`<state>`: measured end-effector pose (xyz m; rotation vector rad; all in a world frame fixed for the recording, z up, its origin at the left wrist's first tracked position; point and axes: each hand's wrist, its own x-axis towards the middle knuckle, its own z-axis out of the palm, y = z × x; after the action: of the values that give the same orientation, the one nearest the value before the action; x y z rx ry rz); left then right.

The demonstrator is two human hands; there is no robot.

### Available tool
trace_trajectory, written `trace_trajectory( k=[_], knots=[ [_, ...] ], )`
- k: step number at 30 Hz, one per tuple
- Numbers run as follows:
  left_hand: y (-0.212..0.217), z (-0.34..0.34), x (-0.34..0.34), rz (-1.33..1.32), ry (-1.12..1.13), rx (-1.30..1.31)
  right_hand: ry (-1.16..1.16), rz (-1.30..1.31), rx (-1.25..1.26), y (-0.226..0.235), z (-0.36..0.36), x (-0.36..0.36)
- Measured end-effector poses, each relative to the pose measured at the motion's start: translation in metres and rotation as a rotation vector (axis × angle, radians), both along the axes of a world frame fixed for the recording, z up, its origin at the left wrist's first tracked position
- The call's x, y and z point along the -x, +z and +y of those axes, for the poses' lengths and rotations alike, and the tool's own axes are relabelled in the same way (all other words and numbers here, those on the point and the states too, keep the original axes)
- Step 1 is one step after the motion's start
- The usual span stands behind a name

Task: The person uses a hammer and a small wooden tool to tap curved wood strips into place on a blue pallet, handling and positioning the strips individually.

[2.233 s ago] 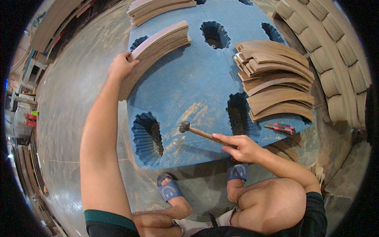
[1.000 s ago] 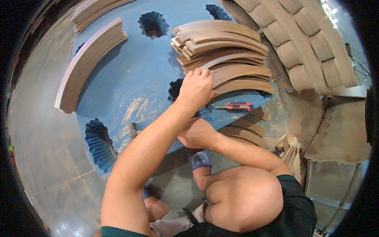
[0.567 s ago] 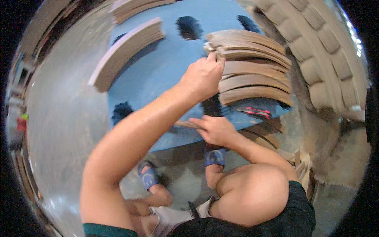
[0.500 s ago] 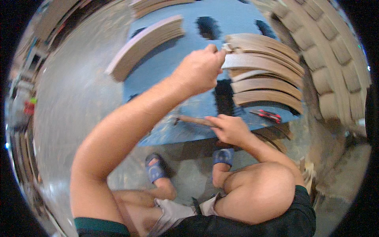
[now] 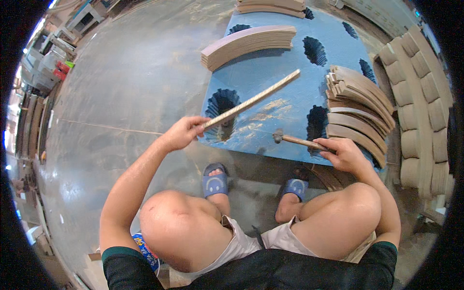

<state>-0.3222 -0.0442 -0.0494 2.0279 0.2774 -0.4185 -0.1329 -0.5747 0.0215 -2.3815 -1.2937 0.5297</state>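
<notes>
My left hand (image 5: 185, 132) is closed round the near end of a long, narrow wooden strip (image 5: 253, 99). The strip slants up to the right, over a blue platform (image 5: 270, 126) with ragged dark holes. My right hand (image 5: 342, 153) grips the wooden handle of a hammer (image 5: 300, 141), its metal head pointing left above the platform's near edge. Just beyond that hand lies a pile of curved wooden pieces (image 5: 357, 118), fanned out along the platform's right side.
Another stack of curved pieces (image 5: 249, 43) sits at the platform's left edge, and a further one (image 5: 270, 8) at its far end. Long rows of stacked wooden parts (image 5: 418, 106) stand on the right. My sandalled feet (image 5: 215, 183) are close to the near edge.
My left hand has come away from the right-hand pile, back and to the left, and the wooden strip now shows in it. My right hand still holds the hammer. The view has shifted.
</notes>
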Motion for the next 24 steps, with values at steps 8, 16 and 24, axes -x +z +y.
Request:
trace_trajectory(
  k=[8,16,24],
  knots=[
    [-0.058,-0.003,0.017,0.212,0.035,0.388,-0.265,0.306,-0.156,-0.017,-0.006,0.012],
    [-0.057,0.023,0.017,0.277,-0.031,0.187,-0.597,0.780,-0.277,-0.080,0.002,-0.018],
    [-0.046,-0.012,0.014,-0.388,-0.028,-0.873,-0.656,0.847,-0.316,-0.111,0.036,-0.040]
  ],
)
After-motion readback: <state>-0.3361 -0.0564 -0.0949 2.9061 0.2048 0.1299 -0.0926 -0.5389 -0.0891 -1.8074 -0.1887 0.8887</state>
